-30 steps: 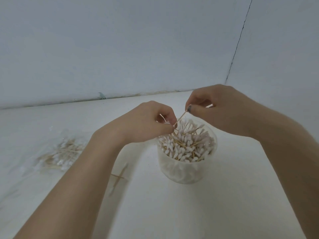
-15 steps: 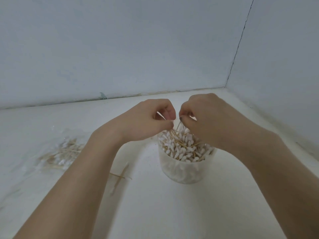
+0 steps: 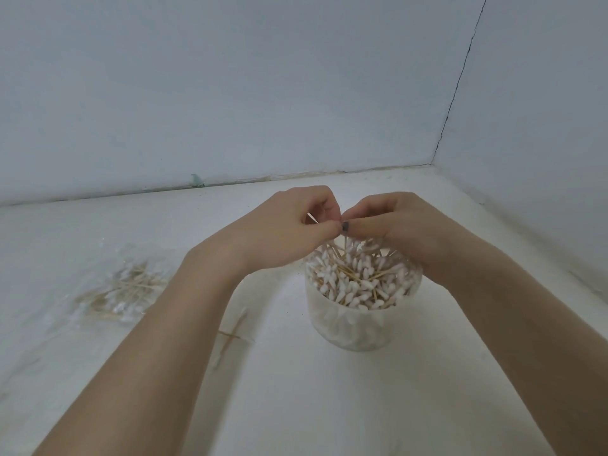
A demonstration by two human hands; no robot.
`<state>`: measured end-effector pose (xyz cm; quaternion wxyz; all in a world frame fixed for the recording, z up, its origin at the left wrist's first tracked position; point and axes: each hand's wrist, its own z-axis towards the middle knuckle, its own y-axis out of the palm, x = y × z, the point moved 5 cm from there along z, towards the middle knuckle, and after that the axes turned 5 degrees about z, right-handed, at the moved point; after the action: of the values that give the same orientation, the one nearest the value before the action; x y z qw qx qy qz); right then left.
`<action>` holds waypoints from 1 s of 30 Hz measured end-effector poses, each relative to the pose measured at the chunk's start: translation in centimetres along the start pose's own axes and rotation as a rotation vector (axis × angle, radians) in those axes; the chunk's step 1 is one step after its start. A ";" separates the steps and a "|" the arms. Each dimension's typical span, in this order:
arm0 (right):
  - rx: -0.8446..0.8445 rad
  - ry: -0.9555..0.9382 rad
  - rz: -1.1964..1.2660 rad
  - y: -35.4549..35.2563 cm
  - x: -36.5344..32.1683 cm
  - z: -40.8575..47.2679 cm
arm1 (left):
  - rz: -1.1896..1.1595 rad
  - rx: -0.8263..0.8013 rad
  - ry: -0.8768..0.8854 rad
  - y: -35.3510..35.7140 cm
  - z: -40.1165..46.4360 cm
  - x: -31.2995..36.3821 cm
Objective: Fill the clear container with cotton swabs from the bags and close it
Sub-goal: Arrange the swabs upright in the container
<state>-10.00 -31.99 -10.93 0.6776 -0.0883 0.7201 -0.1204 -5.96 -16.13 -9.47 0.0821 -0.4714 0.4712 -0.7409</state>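
**Hands meet over the tub**

Head view: the right hand (image 3: 404, 228) has come left since a second ago, so its thumb now touches the left hand (image 3: 289, 228) above the tub (image 3: 362, 327). Both hands pinch thin swab sticks (image 3: 345, 243) between thumb and fingertips, probably to steer them upright into the packed swabs. The tub stands right of centre, brimming and with no lid on. A bag (image 3: 121, 287) of swabs lies far left, and loose swabs (image 3: 230, 337) sit between it and the tub.

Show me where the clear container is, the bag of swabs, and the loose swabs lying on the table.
clear container (image 3: 360, 330): head view, front wall.
bag of swabs (image 3: 123, 287): head view, middle of the bag.
loose swabs (image 3: 230, 334): head view, where the two sticks cross.
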 end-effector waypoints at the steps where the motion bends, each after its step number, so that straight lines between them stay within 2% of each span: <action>1: -0.021 0.028 0.053 0.0 0.3 0.1 | 0.001 0.013 -0.012 0.0 0.1 0.0; 5: -0.119 0.164 0.273 0.2 1.4 0.2 | -0.014 0.048 -0.064 0.3 0.3 0.1; 8: -0.224 0.183 0.355 0.2 1.4 0.6 | -0.005 0.057 -0.084 0.8 0.6 -0.1; 10: -0.159 0.191 0.391 -0.9 1.5 0.9 | 0.008 0.061 -0.096 1.3 0.8 -0.3; 13: -0.070 0.169 0.278 -2.7 1.3 0.5 | 0.006 0.078 -0.106 1.8 0.9 -0.5; 19: -0.219 0.157 -0.055 -3.7 -0.4 -1.3 | -0.036 0.071 -0.132 1.7 0.7 -0.6; 25: -0.271 0.204 -0.067 -3.6 -0.2 -1.6 | -0.058 0.053 -0.143 1.6 0.5 -0.2; 28: -0.221 0.185 -0.062 -4.1 -0.4 -1.5 | -0.059 0.054 -0.096 1.1 0.3 0.3; 30: -0.153 0.108 -0.124 -4.3 -1.3 -1.6 | -0.045 0.060 -0.037 0.5 0.1 0.7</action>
<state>-11.69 -35.67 -8.36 0.6205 -0.1776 0.7557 -0.1116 -6.42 -16.92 -9.42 0.0883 -0.4927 0.4365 -0.7476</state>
